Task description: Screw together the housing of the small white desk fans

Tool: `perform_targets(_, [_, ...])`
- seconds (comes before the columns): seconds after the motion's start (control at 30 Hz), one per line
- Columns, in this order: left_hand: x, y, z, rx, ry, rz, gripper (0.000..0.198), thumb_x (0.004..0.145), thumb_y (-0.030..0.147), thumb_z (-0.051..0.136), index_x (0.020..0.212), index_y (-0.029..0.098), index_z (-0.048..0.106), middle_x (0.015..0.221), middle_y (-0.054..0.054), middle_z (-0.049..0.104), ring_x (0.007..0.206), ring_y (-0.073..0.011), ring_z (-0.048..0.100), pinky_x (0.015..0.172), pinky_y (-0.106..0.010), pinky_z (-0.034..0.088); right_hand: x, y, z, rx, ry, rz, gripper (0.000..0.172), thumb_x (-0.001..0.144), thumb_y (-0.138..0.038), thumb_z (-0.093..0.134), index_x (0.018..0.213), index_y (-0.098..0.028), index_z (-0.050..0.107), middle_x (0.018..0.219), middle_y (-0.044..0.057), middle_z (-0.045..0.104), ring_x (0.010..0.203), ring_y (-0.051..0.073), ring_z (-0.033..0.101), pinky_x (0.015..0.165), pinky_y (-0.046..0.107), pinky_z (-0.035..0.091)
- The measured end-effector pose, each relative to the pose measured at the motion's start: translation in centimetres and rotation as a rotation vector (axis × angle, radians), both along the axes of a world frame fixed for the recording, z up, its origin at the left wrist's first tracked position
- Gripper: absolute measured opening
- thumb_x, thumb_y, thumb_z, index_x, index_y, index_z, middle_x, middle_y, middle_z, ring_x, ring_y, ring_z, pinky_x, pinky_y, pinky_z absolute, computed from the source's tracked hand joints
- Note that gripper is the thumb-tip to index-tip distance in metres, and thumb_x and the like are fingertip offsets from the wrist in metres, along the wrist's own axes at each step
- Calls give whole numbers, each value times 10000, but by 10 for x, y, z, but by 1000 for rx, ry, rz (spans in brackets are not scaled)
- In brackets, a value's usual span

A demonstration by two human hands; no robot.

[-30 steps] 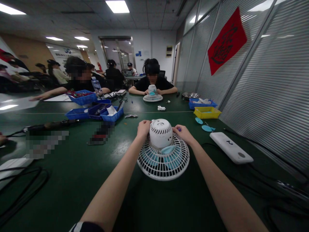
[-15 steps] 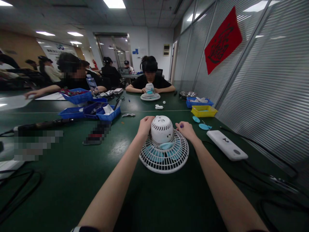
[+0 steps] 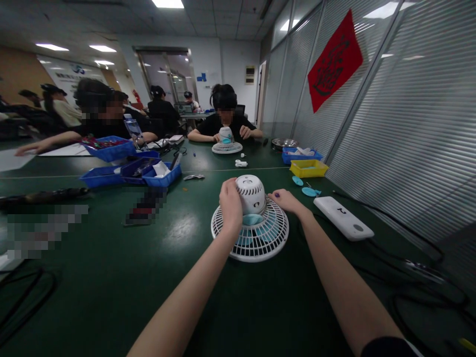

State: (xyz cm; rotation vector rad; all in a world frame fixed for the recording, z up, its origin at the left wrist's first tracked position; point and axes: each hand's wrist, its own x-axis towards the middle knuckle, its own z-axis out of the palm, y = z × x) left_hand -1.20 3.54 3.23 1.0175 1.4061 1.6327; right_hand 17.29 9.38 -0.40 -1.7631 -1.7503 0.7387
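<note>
A small white fan (image 3: 273, 244) with pale blue blades lies cage-down on the green table, its rounded motor housing pointing up. My left hand (image 3: 229, 202) is curved around the left side of that housing, the fingertips hidden behind it. Close to the housing's right side, my right hand (image 3: 287, 202) is closed, and a small dark purple thing (image 3: 277, 195) shows between its fingers. Most of that thing is covered, so its kind cannot be made out. A light blue piece sits at the foot of the housing.
Light blue parts (image 3: 309, 192) and a white power bank (image 3: 344, 218) with cables lie to the right. Beyond them stand a yellow tray (image 3: 308, 169) and a blue tray (image 3: 288, 156). Blue bins (image 3: 163, 177) and a phone are at left. Across the table, a person handles another fan (image 3: 226, 144).
My left hand has come forward and round the near left side of the housing. My right hand stays beside the fan. The person opposite has lifted one hand off their fan.
</note>
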Motion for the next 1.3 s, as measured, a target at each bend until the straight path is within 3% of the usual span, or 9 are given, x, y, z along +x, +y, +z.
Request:
perform_targets(0.17, [8, -12, -8, 80, 53, -39, 299, 891, 305, 482, 1142, 185, 592, 1266, -130, 630, 1236, -270, 567, 1099, -395, 409, 1, -1, 5, -92, -30, 41, 368, 853, -294, 665, 516, -217, 539, 486, 14, 588, 487, 162, 575, 538, 270, 465])
perform_targets(0.37, [17, -23, -19, 125, 122, -39, 487, 871, 370, 539, 1325, 201, 487, 1423, -141, 536, 1364, -283, 476, 1163, -411, 334, 9, -1, 6, -240, 119, 72, 361, 796, -376, 741, 550, -207, 537, 478, -14, 577, 451, 136, 565, 501, 277, 535])
perform_targets(0.53, [25, -30, -27, 178, 210, 12, 640, 792, 356, 650, 1379, 223, 432, 1445, -144, 511, 1389, -308, 453, 1184, -460, 306, 8, -2, 13, -234, 115, 62, 385, 720, -361, 821, 507, -205, 541, 454, -17, 565, 457, 130, 560, 527, 290, 570])
perform_targets(0.73, [30, -33, -29, 208, 322, 38, 776, 714, 303, 721, 1408, 214, 384, 1464, -164, 475, 1421, -325, 412, 1204, -483, 268, 8, -3, 19, -137, 13, 80, 343, 727, -246, 803, 494, -207, 554, 459, -5, 579, 483, 139, 571, 440, 239, 501])
perform_targets(0.87, [30, -34, -29, 216, 347, 40, 780, 698, 273, 725, 1399, 206, 390, 1455, -167, 475, 1414, -329, 415, 1201, -479, 271, 7, -2, 24, -17, -17, 75, 236, 774, -71, 671, 588, -203, 613, 630, 16, 668, 594, 147, 617, 479, 223, 480])
perform_targets(0.97, [30, -34, -28, 214, 339, 32, 770, 693, 260, 731, 1389, 230, 404, 1446, -149, 486, 1401, -323, 428, 1193, -470, 285, 4, -4, 36, 128, 20, 92, 230, 838, -40, 556, 697, -198, 645, 768, 34, 709, 686, 149, 650, 550, 229, 496])
perform_targets(1.17, [26, -32, -26, 189, 321, 14, 751, 658, 265, 767, 1336, 227, 446, 1386, -135, 519, 1362, -315, 464, 1171, -462, 316, -17, -24, 78, 368, 213, 154, 170, 967, -228, 506, 967, -171, 667, 885, 64, 736, 717, 140, 660, 562, 213, 501])
perform_targets(1.3, [26, -32, -26, 182, 331, 39, 717, 620, 269, 789, 1264, 225, 478, 1297, -111, 553, 1293, -307, 508, 1127, -473, 356, -31, -37, 96, 451, 269, 175, 280, 992, -356, 500, 932, -158, 687, 839, 63, 720, 697, 121, 644, 551, 188, 477])
